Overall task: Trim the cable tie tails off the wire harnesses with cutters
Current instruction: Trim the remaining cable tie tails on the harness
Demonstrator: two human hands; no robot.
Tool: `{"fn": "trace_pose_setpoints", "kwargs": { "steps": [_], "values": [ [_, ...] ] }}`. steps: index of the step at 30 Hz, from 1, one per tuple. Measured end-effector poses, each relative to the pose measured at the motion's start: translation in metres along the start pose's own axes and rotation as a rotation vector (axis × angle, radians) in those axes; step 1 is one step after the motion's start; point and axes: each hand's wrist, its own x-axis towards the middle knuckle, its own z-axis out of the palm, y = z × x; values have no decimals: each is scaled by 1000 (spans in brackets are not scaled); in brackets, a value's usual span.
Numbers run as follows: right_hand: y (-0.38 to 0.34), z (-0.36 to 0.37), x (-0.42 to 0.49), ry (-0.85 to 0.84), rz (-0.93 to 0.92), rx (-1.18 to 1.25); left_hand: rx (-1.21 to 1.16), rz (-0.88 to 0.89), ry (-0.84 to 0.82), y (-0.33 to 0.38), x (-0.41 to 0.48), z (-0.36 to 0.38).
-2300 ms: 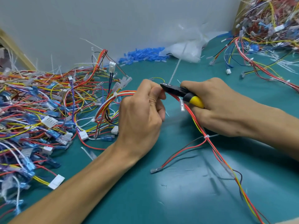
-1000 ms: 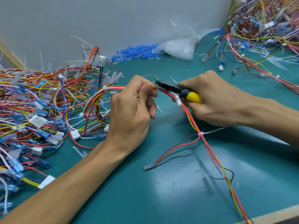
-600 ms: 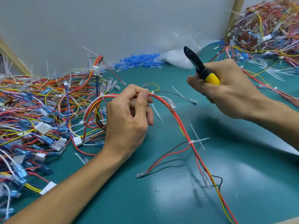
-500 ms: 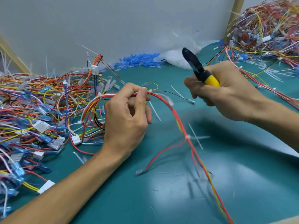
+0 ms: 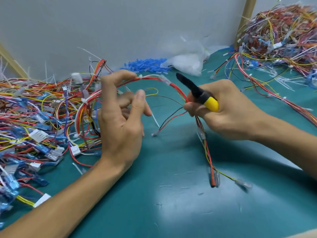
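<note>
A wire harness (image 5: 173,85) of red, yellow and white wires arcs from the left pile across to my right hand, then hangs down to the green mat (image 5: 171,194). A white cable tie (image 5: 140,76) sits on its top. My left hand (image 5: 120,117) has its fingers spread and relaxed. Only its index fingertip touches the harness beside that tie. My right hand (image 5: 228,110) grips the yellow-handled cutters (image 5: 211,103), black jaws pointing up and left. Its thumb and fingers also pinch the harness. A cut white tail (image 5: 155,120) lies on the mat.
A big tangle of harnesses (image 5: 34,117) with blue and white connectors fills the left. A second pile (image 5: 283,40) lies at the back right. Blue terminals (image 5: 145,66) and a clear plastic bag (image 5: 188,60) sit against the wall. Small clippings dot the mat.
My right hand came down with the cutters and took hold of the harness. My left hand loosened its grip and spread its fingers. The harness's free end swung right.
</note>
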Motion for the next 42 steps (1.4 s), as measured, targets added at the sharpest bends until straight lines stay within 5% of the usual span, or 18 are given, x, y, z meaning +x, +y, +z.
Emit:
{"fn": "trace_pose_setpoints", "kwargs": {
  "steps": [14, 23, 34, 42],
  "values": [
    [-13, -4, -6, -43, -351, -416, 179, 174, -393, 5, -6, 3],
    [-17, -5, -7, -68, -366, -471, 287, 275, -344, -3, -4, 3],
    [-22, 4, -13, -46, -459, -557, 247, 61, -408, -5, -7, 1],
    [-11, 10, -5, 183, -187, -141, 232, 109, -193, -4, -7, 3]
  ]
}}
